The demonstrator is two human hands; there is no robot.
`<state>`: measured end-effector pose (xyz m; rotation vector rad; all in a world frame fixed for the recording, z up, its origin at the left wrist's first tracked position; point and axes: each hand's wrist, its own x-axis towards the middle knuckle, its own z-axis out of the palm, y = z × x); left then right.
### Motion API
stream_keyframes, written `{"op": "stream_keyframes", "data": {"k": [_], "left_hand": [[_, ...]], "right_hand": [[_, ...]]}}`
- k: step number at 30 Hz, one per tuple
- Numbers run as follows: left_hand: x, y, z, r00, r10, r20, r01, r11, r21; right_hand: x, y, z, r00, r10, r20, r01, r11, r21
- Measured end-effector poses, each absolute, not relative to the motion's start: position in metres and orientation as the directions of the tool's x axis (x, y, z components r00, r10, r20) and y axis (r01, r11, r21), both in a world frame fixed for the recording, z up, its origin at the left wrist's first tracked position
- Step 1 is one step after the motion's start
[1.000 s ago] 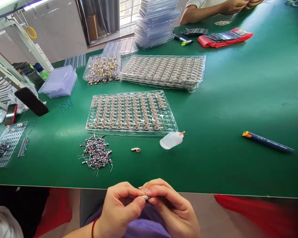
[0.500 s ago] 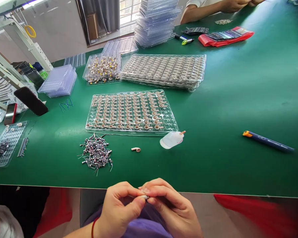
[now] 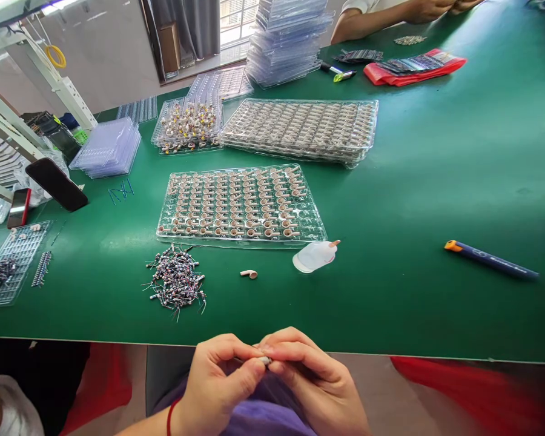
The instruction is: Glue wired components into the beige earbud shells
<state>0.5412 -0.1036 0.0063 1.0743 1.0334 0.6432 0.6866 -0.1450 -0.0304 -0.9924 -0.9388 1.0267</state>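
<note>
In front of the table's near edge, my left hand [image 3: 224,381] and my right hand [image 3: 311,378] meet fingertip to fingertip. Both pinch one small whitish piece [image 3: 265,360], probably an earbud part, mostly covered by the fingers. A beige earbud shell [image 3: 249,274] lies alone on the green table beyond my hands. To its left is a heap of small wired components [image 3: 177,278]. On its right a white squeeze bottle [image 3: 314,257] with a pinkish tip lies tilted over. Behind these sits a clear tray [image 3: 240,206] filled with rows of beige earbud shells.
Farther back are stacked filled trays [image 3: 300,130], a tray of mixed small parts [image 3: 188,127] and a tall stack of clear trays [image 3: 286,45]. A blue pen-like tool [image 3: 490,259] lies right; a phone [image 3: 57,184] leans left. Another person's hands [image 3: 429,9] work at the far side.
My fingers shift very slightly around the small whitish piece, and a bit more of its grey side shows. Nothing on the table has moved.
</note>
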Motion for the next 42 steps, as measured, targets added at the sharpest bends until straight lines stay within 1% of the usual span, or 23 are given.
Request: {"op": "stream_keyframes", "data": {"k": [10,14,20,25,31,42], "left_hand": [[0.545,-0.1024,0.008,0.409,0.777,-0.479,-0.077,0.552,0.83],[0.5438,-0.1029,0.005,0.414,0.777,-0.475,-0.076,0.549,0.832],[0.5431,-0.1026,0.0029,0.423,0.778,-0.466,-0.073,0.541,0.838],[0.5427,-0.1035,0.004,0.432,0.78,-0.454,-0.088,0.537,0.839],[0.5431,-0.1016,0.0075,0.448,0.773,-0.449,-0.098,0.542,0.834],[0.5424,-0.1016,0.0056,0.454,0.776,-0.438,-0.091,0.53,0.843]], "right_hand": [[0.6865,-0.1438,-0.031,0.223,0.968,0.115,-0.251,0.171,-0.953],[0.6874,-0.1433,-0.03,0.223,0.971,0.086,-0.269,0.146,-0.952],[0.6871,-0.1425,-0.0287,0.229,0.969,0.091,-0.281,0.156,-0.947],[0.6862,-0.144,-0.0315,0.214,0.972,0.094,-0.331,0.163,-0.93],[0.6842,-0.1477,-0.036,0.211,0.975,0.072,-0.357,0.146,-0.923],[0.6834,-0.1437,-0.0269,0.242,0.963,0.121,-0.319,0.197,-0.927]]}}
